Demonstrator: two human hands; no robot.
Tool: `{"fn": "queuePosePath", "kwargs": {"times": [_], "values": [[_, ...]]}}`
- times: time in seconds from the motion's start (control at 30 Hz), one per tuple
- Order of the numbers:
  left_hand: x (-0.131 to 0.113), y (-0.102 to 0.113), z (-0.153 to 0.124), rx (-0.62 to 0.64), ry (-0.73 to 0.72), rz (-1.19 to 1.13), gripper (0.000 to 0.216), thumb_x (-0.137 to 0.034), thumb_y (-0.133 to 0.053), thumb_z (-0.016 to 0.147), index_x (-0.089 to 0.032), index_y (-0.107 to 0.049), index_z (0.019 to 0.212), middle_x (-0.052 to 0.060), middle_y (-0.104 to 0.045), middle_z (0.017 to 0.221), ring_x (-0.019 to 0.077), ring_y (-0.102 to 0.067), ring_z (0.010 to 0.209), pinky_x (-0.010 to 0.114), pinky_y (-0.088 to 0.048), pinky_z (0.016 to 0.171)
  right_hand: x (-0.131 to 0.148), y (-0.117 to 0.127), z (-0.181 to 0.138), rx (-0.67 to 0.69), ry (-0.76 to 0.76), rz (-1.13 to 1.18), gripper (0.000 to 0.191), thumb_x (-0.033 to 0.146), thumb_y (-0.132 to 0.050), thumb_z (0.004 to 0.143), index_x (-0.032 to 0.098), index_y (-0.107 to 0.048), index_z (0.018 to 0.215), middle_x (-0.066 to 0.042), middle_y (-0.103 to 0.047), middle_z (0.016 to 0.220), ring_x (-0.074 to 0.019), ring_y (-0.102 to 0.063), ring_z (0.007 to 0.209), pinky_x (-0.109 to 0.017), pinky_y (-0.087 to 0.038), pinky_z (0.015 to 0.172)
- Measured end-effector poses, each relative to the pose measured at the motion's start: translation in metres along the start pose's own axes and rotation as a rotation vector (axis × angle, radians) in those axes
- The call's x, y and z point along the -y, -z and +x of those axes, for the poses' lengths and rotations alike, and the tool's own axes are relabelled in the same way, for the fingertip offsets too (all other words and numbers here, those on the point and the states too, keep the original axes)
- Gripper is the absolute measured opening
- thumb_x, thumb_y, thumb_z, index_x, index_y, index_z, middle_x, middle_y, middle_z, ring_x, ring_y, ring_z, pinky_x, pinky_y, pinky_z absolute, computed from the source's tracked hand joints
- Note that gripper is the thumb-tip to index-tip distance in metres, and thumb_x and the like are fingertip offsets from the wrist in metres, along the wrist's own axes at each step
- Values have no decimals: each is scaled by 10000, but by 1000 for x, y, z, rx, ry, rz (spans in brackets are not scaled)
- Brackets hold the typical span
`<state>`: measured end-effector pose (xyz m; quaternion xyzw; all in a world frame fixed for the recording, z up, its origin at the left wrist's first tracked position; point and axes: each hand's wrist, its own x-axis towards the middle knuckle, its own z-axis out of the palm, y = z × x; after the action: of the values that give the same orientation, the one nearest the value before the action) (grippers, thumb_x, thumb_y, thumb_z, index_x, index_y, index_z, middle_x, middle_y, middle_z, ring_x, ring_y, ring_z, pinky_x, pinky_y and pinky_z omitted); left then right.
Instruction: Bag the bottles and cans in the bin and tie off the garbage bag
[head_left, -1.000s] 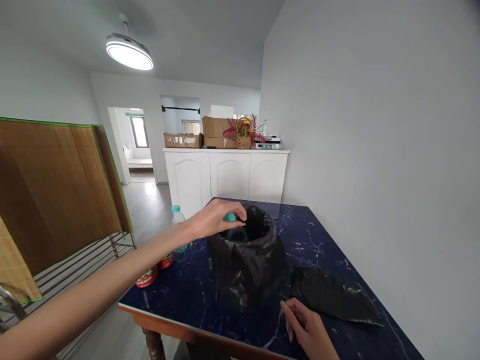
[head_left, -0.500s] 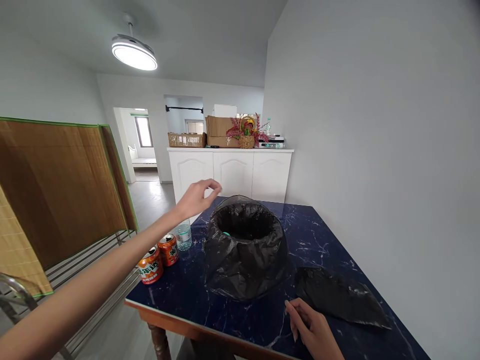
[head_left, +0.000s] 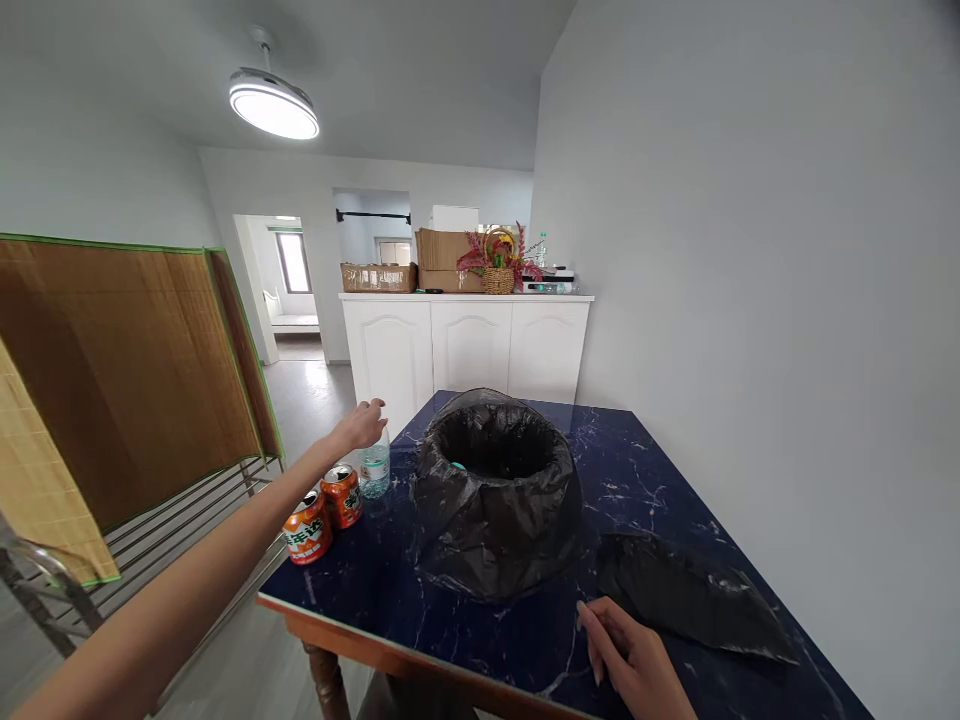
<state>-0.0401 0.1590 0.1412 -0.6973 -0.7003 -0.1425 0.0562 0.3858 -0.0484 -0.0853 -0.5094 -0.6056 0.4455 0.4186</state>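
My left hand (head_left: 364,425) reaches out to the left of a black bag (head_left: 499,510) that stands open on the dark blue marble table (head_left: 637,480). Its fingers curl down over the top of a small clear water bottle (head_left: 373,472), hiding the cap. A bit of teal (head_left: 456,466) shows inside the bag's mouth. My right hand (head_left: 630,665) lies on the table near the front edge, fingers stretched out, holding nothing, beside a flat folded black bag (head_left: 690,600).
Two orange drink cans (head_left: 307,527) (head_left: 343,497) stand at the table's left edge by the bottle. A bamboo screen on a metal rack (head_left: 127,370) is at the left. White cabinets (head_left: 465,345) with boxes and a flower basket stand behind. A wall runs along the right.
My left hand dropped the teal thing into the open bag, lifted away, then swung left and down onto the water bottle. My right hand stayed in place.
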Motion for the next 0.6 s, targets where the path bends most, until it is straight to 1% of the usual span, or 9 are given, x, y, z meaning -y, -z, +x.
{"fn": "queuePosePath", "kwargs": {"times": [0.07, 0.17, 0.23, 0.3, 0.37, 0.4, 0.47, 0.53, 0.6], "values": [[-7, 8, -6, -34, -48, -45, 411, -406, -522, 1006, -140, -623, 1303, 205, -751, 1197, 336, -743, 1094, 402, -574, 914, 0, 0, 0, 1, 2, 8, 606, 851, -536, 909, 254, -589, 821, 6, -591, 600, -174, -563, 542, -281, -477, 582], [-22, 34, -21, -187, -97, -96, 433, -344, -399, 1071, -124, -508, 1428, 221, -676, 1365, 342, -688, 1220, 441, -558, 990, -6, 0, 1, 6, 17, 10, 574, 811, -530, 946, 251, -616, 852, 5, -606, 614, -177, -581, 553, -278, -485, 593], [-35, 62, -37, -378, -164, -167, 461, -352, -336, 1107, -132, -406, 1506, 209, -612, 1461, 317, -627, 1315, 455, -535, 1056, -10, 0, 1, 7, 31, -2, 562, 786, -522, 968, 245, -635, 866, 3, -613, 624, -178, -592, 563, -278, -488, 609], [-54, 95, -59, -665, -312, -342, 429, -391, -408, 1107, -152, -461, 1458, 177, -646, 1410, 288, -650, 1265, 441, -559, 1033, -13, 0, 1, 6, 41, -20, 558, 770, -517, 981, 239, -654, 877, 0, -617, 630, -182, -603, 576, -280, -491, 624], [-77, 125, -86, -790, -443, -475, 371, -388, -470, 1101, -189, -505, 1412, 135, -686, 1351, 249, -680, 1194, 407, -591, 981, -15, 1, 2, 9, 38, -31, 561, 769, -518, 982, 236, -666, 887, -4, -622, 634, -187, -612, 588, -281, -489, 629], [-89, 137, -100, -798, -493, -513, 345, -372, -492, 1098, -200, -521, 1396, 120, -699, 1326, 233, -689, 1165, 393, -600, 963, -16, 1, 2, 11, 32, -34, 563, 771, -519, 980, 235, -669, 890, -5, -623, 635, -189, -615, 594, -281, -489, 630], [-112, 151, -126, -732, -586, -553, 284, -332, -524, 1091, -210, -559, 1345, 105, -717, 1287, 223, -690, 1157, 376, -604, 951, -16, 2, 3, 10, 19, -37, 569, 778, -517, 976, 235, -668, 893, -6, -625, 637, -190, -618, 599, -280, -487, 629], [-130, 149, -144, -603, -664, -570, 251, -310, -534, 1091, -212, -576, 1319, 101, -714, 1282, 222, -690, 1154, 371, -602, 952, -16, 1, 3, 6, 19, -39, 568, 776, -514, 979, 235, -665, 897, -4, -624, 635, -189, -618, 598, -278, -484, 629], [-143, 135, -153, -452, -725, -574, 254, -315, -530, 1097, -218, -574, 1328, 99, -710, 1285, 226, -694, 1138, 382, -594, 959, -15, 1, 3, -2, 34, -41, 567, 775, -510, 981, 235, -659, 895, -2, -624, 632, -186, -615, 589, -277, -481, 623]]}}
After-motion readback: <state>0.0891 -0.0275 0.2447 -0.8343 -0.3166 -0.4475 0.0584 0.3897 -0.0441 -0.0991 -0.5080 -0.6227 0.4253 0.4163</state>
